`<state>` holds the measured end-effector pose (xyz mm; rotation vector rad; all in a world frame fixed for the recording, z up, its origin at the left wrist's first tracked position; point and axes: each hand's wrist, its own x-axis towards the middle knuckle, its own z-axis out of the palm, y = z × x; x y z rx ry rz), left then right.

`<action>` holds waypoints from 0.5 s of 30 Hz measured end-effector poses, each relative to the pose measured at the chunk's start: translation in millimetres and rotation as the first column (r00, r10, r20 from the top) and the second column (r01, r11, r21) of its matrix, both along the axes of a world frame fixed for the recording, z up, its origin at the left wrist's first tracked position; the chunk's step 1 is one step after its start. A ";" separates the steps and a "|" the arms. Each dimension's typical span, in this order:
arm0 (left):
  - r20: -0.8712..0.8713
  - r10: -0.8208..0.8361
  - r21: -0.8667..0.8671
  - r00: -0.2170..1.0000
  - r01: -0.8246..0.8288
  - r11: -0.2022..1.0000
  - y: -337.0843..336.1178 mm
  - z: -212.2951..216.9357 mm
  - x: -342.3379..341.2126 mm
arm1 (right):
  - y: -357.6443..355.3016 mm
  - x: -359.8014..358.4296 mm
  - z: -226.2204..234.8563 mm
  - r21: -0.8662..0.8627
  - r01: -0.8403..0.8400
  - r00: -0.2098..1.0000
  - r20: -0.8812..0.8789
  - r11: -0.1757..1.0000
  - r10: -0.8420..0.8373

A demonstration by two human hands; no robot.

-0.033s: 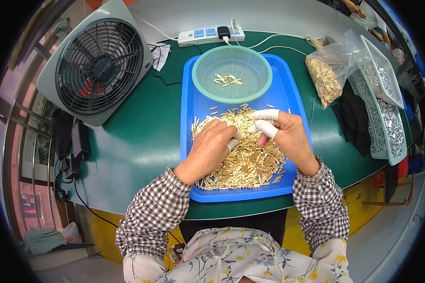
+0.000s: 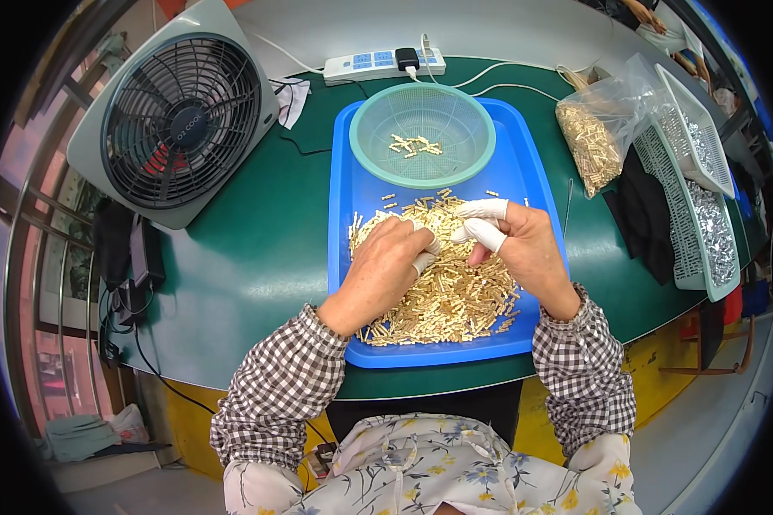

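Note:
A heap of small brass-coloured metal pieces (image 2: pixel 455 300) covers the near part of a blue tray (image 2: pixel 524 146). My left hand (image 2: pixel 386 262) is over the heap's left side, its fingers curled in and closed; whatever they hold is hidden. Opposite it, my right hand (image 2: pixel 520 245) is curled over the upper right of the heap, with thumb and forefinger drawn together. Anything between those tips is too small to make out. White finger cots cover fingertips on both hands. Behind the hands, a pale green mesh basket (image 2: pixel 386 172) stands in the tray with several pieces at its bottom.
A grey fan (image 2: pixel 185 120) stands at the left and a white power strip (image 2: pixel 361 64) at the back. To the right are a clear bag (image 2: pixel 593 146) of brass-coloured pieces, a black cloth (image 2: pixel 648 215) and baskets of silvery parts (image 2: pixel 711 223). A thin rod (image 2: pixel 569 206) lies beside the tray.

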<state>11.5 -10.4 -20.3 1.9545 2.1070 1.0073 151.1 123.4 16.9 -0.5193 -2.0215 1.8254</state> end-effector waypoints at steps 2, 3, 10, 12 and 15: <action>0.014 0.001 -0.029 1.000 0.000 1.000 1.0 -0.6 -0.5 | -0.2 0.2 0.4 -0.006 -0.003 1.000 -0.002 1.000 0.003; 0.015 0.002 -0.028 1.000 -0.001 1.000 1.2 0.0 -0.7 | 0.1 0.4 0.1 -0.005 -0.004 1.000 -0.001 1.000 0.004; 0.954 -0.012 0.044 0.299 -0.101 0.994 2.8 5.2 -13.0 | -1.7 1.2 1.5 -0.011 -0.017 1.000 -0.008 1.000 0.017; 0.979 -0.009 0.030 0.203 -0.103 0.994 1.9 6.1 -14.9 | -3.0 1.9 0.9 0.029 -0.024 1.000 0.001 0.999 0.024; 1.000 0.002 -0.003 -0.001 -0.097 0.995 1.0 6.0 -16.7 | -3.6 2.0 -0.2 0.103 -0.035 0.999 0.024 0.994 0.033</action>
